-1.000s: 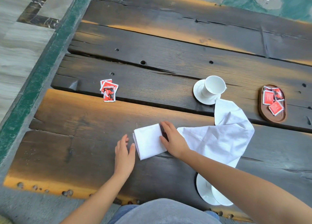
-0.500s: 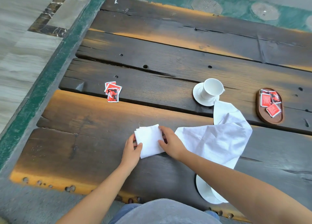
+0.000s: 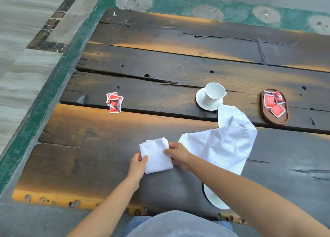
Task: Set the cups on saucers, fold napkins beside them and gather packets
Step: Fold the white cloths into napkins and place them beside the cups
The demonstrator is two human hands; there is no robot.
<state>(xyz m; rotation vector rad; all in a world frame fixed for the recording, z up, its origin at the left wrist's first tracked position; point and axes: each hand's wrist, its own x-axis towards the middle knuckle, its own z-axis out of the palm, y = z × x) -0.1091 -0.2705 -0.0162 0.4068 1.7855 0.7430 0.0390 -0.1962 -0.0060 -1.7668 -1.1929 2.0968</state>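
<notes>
Left hand (image 3: 137, 165) and right hand (image 3: 178, 155) are pinching opposite edges of the folded napkin (image 3: 157, 158) lying on the near worktop (image 3: 89, 147) plank, probably squaring the fold before setting it in place.

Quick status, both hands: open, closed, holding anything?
Left hand: pinching the left edge of the folded napkin.
Right hand: gripping the same napkin's right edge.
</notes>
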